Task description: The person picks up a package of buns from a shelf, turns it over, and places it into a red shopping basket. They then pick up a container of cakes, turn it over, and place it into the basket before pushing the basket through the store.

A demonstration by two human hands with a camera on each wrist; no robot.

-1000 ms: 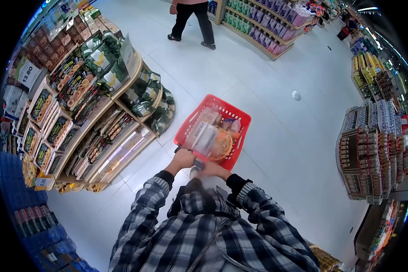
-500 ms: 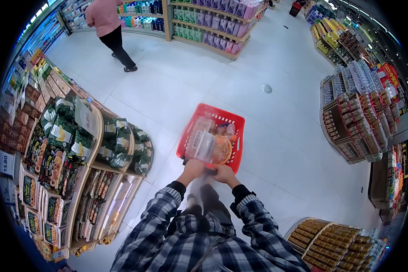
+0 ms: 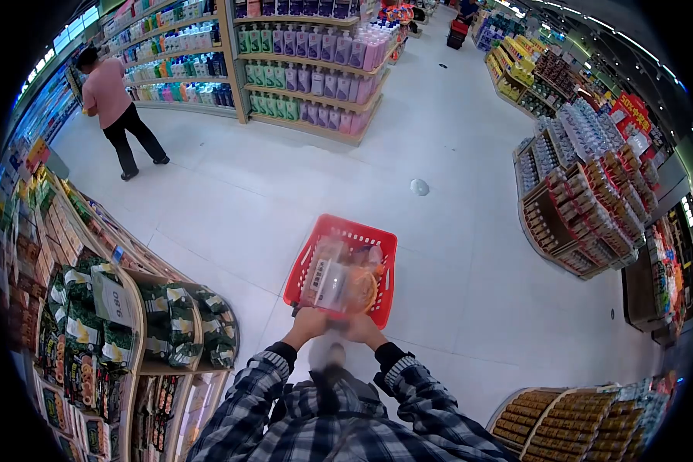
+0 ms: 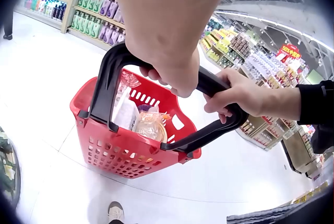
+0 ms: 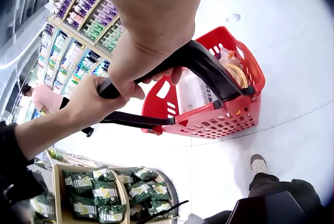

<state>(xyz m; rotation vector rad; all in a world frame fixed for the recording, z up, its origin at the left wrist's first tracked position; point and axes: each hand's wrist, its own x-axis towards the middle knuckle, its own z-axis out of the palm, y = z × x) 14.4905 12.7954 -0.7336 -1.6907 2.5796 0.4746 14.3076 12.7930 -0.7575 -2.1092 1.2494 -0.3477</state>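
A red plastic shopping basket (image 4: 172,110) is in front of me, its black handle (image 4: 107,86) raised. My left hand (image 4: 169,70) grips the handle bar from above. Beside it, on the other end of the bar, my right hand (image 5: 141,65) has its fingers curled round the handle. Inside the basket lie a clear package with a white label (image 3: 331,283) and a round orange-tinted pack (image 3: 362,289), both blurred in the head view. Some smaller wrapped goods sit behind them.
On the left, a curved shelf holds dark green bags (image 3: 115,343). Bottle shelves (image 3: 308,77) stand ahead, with a person in a pink top (image 3: 106,92) near them. Stacked goods displays (image 3: 577,200) line the right side; another display (image 3: 547,416) is close at lower right.
The basket and I have advanced along the floor, so the bottle shelves appear nearer. The person in pink has walked left to the far shelves. Both hands keep hold of the handle.
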